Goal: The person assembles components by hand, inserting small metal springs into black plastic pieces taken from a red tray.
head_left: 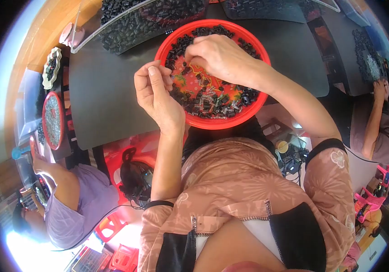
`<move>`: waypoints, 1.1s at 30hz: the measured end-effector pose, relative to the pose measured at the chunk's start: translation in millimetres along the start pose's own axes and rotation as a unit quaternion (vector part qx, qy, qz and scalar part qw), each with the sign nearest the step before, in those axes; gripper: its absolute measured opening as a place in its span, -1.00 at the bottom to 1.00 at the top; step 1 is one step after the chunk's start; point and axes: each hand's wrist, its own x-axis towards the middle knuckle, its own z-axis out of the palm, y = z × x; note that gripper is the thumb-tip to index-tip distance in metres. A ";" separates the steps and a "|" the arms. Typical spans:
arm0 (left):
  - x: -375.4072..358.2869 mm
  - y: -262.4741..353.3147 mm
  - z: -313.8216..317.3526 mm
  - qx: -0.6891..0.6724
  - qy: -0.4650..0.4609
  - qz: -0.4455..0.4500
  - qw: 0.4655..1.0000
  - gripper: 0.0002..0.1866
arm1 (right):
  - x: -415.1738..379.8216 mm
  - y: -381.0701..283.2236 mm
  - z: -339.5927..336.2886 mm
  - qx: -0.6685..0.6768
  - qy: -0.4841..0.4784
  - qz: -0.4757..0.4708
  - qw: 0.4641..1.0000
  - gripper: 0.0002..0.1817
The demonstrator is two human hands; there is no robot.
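Note:
A round red tray (266, 77) with a flowered bottom sits at the table's edge in front of me. It holds many small black plastic parts (247, 96) around its sides and small metal springs (210, 100) toward the near side. My right hand (217, 56) reaches over the tray, its fingers bent down and pinched together among the parts; the fingertips are partly hidden. At the tray's left rim is my left hand (158, 93), raised with the thumb pressed to curled fingers. Whatever lies between those fingers is too small to make out.
Clear bins of black parts (135, 31) stand along the back of the dark table (108, 90). On the left, a person in a purple shirt (83, 199) sits near another red tray (59, 120) of metal pieces. Another person's arm (376, 118) reaches in at the right.

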 end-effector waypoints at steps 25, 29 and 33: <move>1.3 3.8 19.2 0.337 -0.194 0.025 0.921 -0.92 | -10.8 25.4 -23.4 -0.016 0.020 -0.003 1.000 -0.89; 0.6 -0.9 30.9 0.498 -0.282 0.149 0.807 -0.88 | -19.3 29.4 -40.3 -0.012 0.018 0.024 0.999 -0.90; 2.3 -2.7 37.4 0.559 -0.299 0.169 0.754 -0.90 | -28.6 32.9 -47.6 -0.011 0.035 0.028 0.999 -0.90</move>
